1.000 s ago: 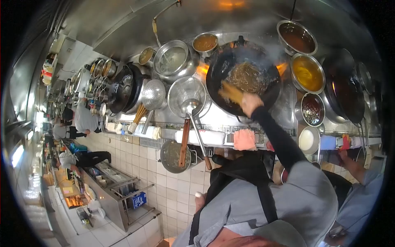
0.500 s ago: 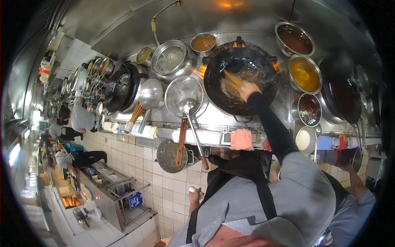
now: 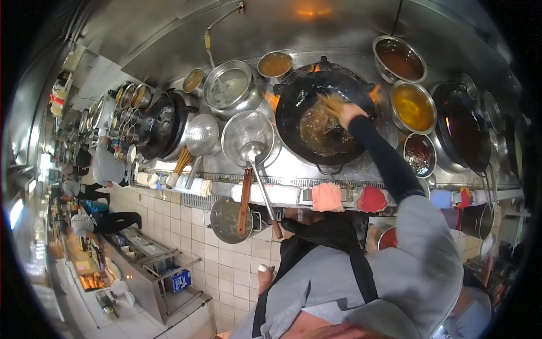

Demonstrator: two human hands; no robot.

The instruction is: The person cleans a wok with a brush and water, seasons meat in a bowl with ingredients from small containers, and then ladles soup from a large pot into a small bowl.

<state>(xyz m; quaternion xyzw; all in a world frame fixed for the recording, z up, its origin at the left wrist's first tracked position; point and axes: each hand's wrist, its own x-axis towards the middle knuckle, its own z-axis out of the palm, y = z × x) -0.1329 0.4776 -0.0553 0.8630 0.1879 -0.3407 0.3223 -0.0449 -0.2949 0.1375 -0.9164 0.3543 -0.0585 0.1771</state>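
My right hand (image 3: 351, 114) is closed around a bamboo wok brush (image 3: 331, 104), whose bristles are inside the large black wok (image 3: 293, 141). Brownish, swirling liquid (image 3: 323, 131) lies in the bottom of that wok, and flames show behind it and at its sides. Down at my side, away from the stove, my left hand (image 3: 266, 279) is closed. A small white rounded thing (image 3: 263, 268) shows at its fingers, too small to name. Left of the wok, a ladle (image 3: 252, 151) rests across a wire-mesh strainer (image 3: 236, 133).
A perforated skimmer (image 3: 202, 134), a second bamboo brush (image 3: 184, 160) and a pot of cloudy liquid (image 3: 228, 85) stand left. Bowls of yellow oil (image 3: 415, 106) and red sauce (image 3: 419, 156) sit right. Folded cloths (image 3: 327, 197) line the front ledge. Other people (image 3: 110, 164) are at far left.
The brush in my right hand has moved right and slightly up within the wok, showing more of the liquid. The view has shifted slightly, and a red cloth shows beside my arm.
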